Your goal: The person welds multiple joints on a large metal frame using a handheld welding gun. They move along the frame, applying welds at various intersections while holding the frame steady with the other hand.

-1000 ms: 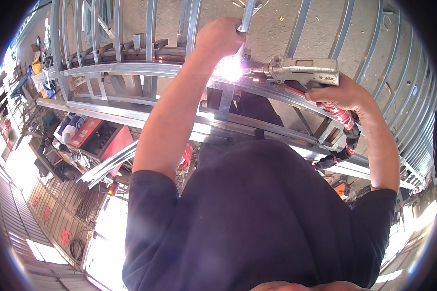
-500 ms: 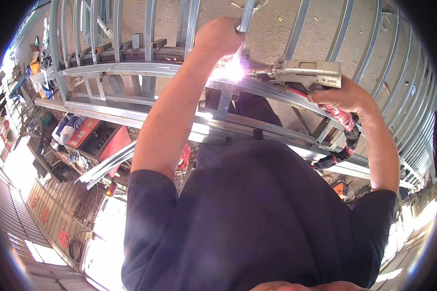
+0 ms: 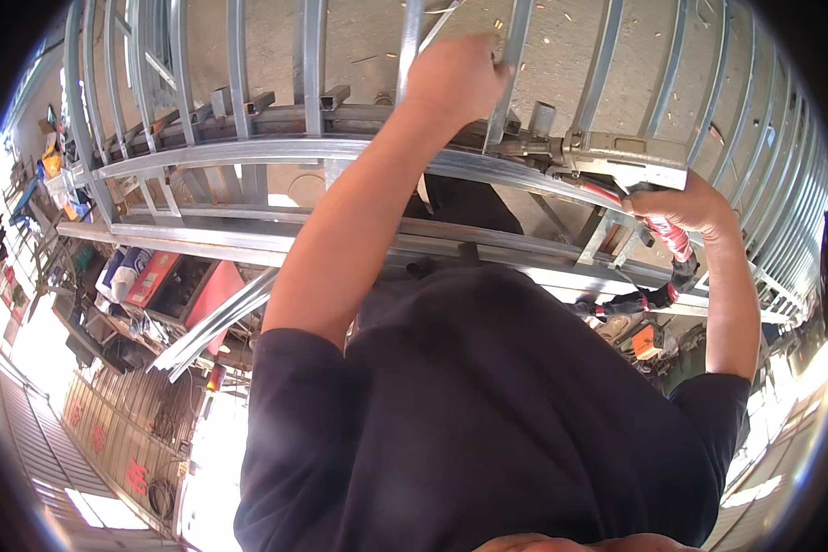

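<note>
My left hand [image 3: 457,81] is closed around an upright-set steel bar [image 3: 517,46] of the metal frame, with its thumb against the bar and its fingers partly hidden. In my right hand [image 3: 685,207] is a welding gun [image 3: 624,156], gripped by its red-wrapped handle [image 3: 669,237]. The gun's nozzle points left, close to the foot of that bar, where it meets the curved rail [image 3: 276,150]. No arc shows at the nozzle.
Parallel bars [image 3: 603,64] of the frame fan out to both sides. Straight lower rails [image 3: 202,241] run in front of my body. A red toolbox [image 3: 156,281] and loose metal strips [image 3: 207,327] lie at left, an orange box [image 3: 647,341] at right. The gun's cable [image 3: 630,302] loops below.
The bright welding arc has gone out. My left hand has moved right from one bar to the neighbouring one, and the gun has shifted right along the rail with my right hand.
</note>
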Available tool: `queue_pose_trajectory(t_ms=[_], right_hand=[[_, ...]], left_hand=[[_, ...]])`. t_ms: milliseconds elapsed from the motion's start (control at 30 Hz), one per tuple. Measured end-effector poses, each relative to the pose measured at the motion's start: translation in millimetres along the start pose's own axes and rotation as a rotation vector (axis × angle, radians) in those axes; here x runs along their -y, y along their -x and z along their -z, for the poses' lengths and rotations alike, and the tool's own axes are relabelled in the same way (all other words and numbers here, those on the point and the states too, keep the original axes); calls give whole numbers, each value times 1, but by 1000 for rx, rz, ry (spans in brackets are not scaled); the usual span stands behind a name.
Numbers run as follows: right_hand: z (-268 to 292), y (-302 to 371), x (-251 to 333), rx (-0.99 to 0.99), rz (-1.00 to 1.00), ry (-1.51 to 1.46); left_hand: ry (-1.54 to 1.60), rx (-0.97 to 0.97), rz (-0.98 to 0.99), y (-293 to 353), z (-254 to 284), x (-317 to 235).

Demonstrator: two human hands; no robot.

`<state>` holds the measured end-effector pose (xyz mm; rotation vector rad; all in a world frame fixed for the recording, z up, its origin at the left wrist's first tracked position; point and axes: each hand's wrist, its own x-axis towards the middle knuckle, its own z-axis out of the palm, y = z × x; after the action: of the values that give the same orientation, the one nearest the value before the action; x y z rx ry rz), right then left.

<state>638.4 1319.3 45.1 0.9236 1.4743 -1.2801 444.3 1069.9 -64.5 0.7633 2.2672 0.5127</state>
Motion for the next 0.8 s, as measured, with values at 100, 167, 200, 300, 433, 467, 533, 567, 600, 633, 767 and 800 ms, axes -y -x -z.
queue_pose_trajectory(t_ms=[100, 167, 200, 300, 433, 467, 533, 567, 600, 633, 767, 800], right_hand=[[2, -3, -17, -39, 39, 22], [4, -5, -11, 7, -17, 32], [3, -6, -10, 3, -14, 17], [5, -11, -15, -17, 38, 62], [7, -16, -15, 27, 48, 49], [8, -18, -15, 34, 49, 63], [7, -16, -16, 33, 74, 42], [7, -16, -17, 33, 86, 31], [7, -17, -17, 37, 92, 37], [7, -17, -17, 42, 99, 43], [7, -17, -20, 29, 93, 38], [7, -17, -20, 33, 92, 50]], left_hand=[[31, 107, 68, -5, -20, -7], [96, 159, 68, -7, -17, -5], [81, 163, 70, -8, -16, -6], [32, 149, 73, -7, -15, -11], [38, 156, 103, -5, -13, -14], [34, 154, 107, -5, -13, -14], [30, 152, 107, -6, -13, -14], [14, 155, 111, -7, -15, -14], [-2, 157, 116, -9, -16, -13], [-17, 158, 121, -9, -17, -12], [-14, 185, 144, -10, -15, -15], [-17, 194, 144, -11, -14, -15]])
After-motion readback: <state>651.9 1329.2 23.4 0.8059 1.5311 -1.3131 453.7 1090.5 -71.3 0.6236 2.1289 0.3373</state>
